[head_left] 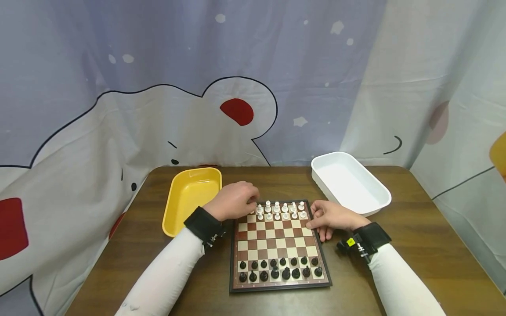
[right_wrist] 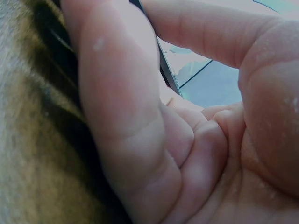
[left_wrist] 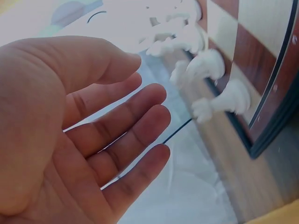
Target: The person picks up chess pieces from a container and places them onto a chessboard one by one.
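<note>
A brown-and-cream chessboard [head_left: 276, 242] lies flat on the table. White chess pieces [head_left: 276, 206] stand in two rows at its far end, black chess pieces [head_left: 286, 274] in two rows at its near end. My left hand [head_left: 234, 201] hovers by the far left corner, fingers relaxed and slightly bent. In the left wrist view, nothing lies between the thumb and fingers of that hand [left_wrist: 107, 126], and a white chess piece [left_wrist: 229, 100] stands just beyond the fingertips. My right hand [head_left: 331, 216] grips the board's right edge, thumb on top and other fingers curled beside it.
A yellow tray [head_left: 168, 219] sits left of the board, close to my left wrist. Behind my right hand is a white tray [head_left: 385, 202]. The brown wooden table [head_left: 423, 245] ends at the back against a patterned curtain [head_left: 316, 87].
</note>
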Motion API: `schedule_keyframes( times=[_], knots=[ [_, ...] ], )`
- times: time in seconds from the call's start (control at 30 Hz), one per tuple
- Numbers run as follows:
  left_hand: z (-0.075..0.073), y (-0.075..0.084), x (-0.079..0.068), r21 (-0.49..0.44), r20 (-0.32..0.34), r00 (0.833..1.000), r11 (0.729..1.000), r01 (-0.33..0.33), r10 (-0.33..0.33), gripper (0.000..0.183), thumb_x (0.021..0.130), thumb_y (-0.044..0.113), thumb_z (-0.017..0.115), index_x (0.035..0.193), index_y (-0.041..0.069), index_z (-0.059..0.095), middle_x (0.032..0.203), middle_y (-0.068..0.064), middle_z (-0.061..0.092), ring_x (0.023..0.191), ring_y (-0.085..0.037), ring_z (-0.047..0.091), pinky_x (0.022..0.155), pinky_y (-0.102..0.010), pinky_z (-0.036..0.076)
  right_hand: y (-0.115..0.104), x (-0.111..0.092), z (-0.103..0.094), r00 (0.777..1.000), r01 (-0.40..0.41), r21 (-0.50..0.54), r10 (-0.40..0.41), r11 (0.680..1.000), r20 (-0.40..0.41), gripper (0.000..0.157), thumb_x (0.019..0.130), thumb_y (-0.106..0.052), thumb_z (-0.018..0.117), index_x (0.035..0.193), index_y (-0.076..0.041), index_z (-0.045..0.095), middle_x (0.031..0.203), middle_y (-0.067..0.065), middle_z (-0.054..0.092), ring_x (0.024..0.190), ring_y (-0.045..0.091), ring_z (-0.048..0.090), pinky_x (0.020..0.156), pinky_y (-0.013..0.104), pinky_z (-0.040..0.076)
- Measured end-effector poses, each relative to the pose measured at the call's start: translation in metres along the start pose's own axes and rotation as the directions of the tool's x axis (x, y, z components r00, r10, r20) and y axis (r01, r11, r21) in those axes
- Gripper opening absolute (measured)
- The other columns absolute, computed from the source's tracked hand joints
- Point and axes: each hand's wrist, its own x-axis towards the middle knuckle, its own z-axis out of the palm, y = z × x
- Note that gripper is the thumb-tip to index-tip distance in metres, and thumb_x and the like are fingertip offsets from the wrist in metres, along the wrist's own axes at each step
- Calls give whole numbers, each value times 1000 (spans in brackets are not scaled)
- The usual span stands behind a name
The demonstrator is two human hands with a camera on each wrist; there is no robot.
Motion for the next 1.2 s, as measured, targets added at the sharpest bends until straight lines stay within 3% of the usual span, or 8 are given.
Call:
schedule_keyframes(
  times=[0.33,0.5,0.8,1.2],
  knots=[
    [-24,-20,-32,-104,-116,986,989,105,-116,17,102,17,75,117,11,81,106,-1,75,92,-19,66,85,-38,61,-1,0,1,1000,-4,3,4,1000,-1,45,99,-18,84,115,3,48,74,15,72,55,23,74,49,31,58],
    [-31,-35,-54,-151,-139,974,976,155,-176,19,102,17,75,118,8,81,107,-3,77,96,-24,70,89,-43,62,-1,0,1,1000,-6,17,6,1000,9,47,98,-18,85,117,4,48,75,17,72,54,21,73,49,31,58],
    [-33,-56,-77,-122,-110,967,969,216,-230,16,101,16,77,114,8,81,100,-1,75,91,-22,67,86,-43,60,0,1,-1,1000,-25,37,25,999,5,50,97,-18,85,121,5,48,81,18,73,56,22,73,49,32,60],
    [-24,-70,-93,-128,24,961,953,276,-276,19,98,16,81,113,6,82,96,0,75,85,-19,64,88,-46,60,0,0,0,1000,-10,22,10,1000,3,46,98,-18,85,115,4,48,76,17,72,54,21,72,48,31,58]
  ],
)
